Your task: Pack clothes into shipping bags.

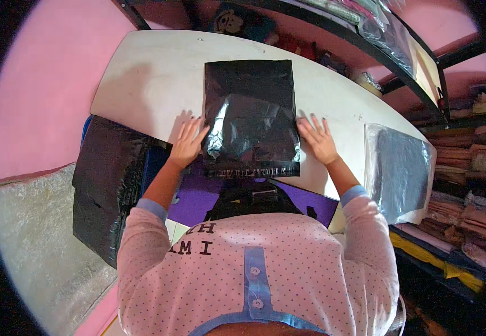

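A glossy black plastic bag [251, 113] lies flat on the white table [163, 59], its lower edge reaching the table's near side. At the bag's left edge rests my left hand [189, 142], palm down with fingers spread. My right hand [318, 139] lies the same way along the right edge, its fingertips by the plastic. Neither hand grips anything. Farther right on the table is a clear plastic packet [400, 174] with something dark inside.
Black plastic sheets or bags [100, 185] lie on something blue at the left. A dark-framed shelf [410, 88] holding plastic-wrapped goods runs over the table's far side. Stacks of folded, wrapped items [457, 155] stand at the right. A pink wall [50, 92] rises on the left.
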The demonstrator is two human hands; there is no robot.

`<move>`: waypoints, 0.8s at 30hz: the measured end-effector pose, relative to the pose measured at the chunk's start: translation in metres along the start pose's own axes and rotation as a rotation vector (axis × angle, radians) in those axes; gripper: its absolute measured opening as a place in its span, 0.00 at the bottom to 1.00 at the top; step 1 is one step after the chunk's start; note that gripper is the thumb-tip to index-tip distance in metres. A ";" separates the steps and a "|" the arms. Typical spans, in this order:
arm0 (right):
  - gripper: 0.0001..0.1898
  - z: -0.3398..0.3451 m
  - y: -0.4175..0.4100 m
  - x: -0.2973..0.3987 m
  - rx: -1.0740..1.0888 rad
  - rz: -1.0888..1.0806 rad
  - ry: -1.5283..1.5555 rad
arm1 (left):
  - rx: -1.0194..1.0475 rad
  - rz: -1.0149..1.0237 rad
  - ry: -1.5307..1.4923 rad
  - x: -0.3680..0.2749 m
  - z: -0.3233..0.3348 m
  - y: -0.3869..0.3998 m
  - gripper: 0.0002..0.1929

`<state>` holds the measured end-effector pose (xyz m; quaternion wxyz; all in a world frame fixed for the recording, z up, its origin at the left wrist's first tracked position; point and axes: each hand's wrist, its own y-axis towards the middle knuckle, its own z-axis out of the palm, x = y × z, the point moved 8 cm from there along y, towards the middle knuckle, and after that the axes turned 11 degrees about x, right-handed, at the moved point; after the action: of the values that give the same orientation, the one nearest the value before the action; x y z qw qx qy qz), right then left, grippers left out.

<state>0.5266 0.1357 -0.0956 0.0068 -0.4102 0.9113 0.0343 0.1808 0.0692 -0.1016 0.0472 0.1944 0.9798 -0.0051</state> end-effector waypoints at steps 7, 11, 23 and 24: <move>0.23 0.015 0.041 0.028 0.096 -0.510 0.119 | 0.464 0.403 -0.043 -0.021 0.021 0.035 0.36; 0.25 0.025 0.027 0.032 0.118 -0.499 0.227 | 0.391 0.465 -0.165 -0.013 0.037 0.020 0.41; 0.06 0.068 0.012 -0.003 -0.273 0.605 1.486 | -0.381 -0.202 -0.819 0.028 0.025 0.014 0.08; 0.06 0.069 0.015 -0.005 -0.336 0.623 1.491 | -0.258 -0.369 -0.867 0.033 0.039 0.014 0.09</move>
<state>0.5177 0.1545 -0.1630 -0.6709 -0.0493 0.7315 -0.1108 0.1593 0.0935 -0.1434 0.4729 -0.0102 0.8806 0.0276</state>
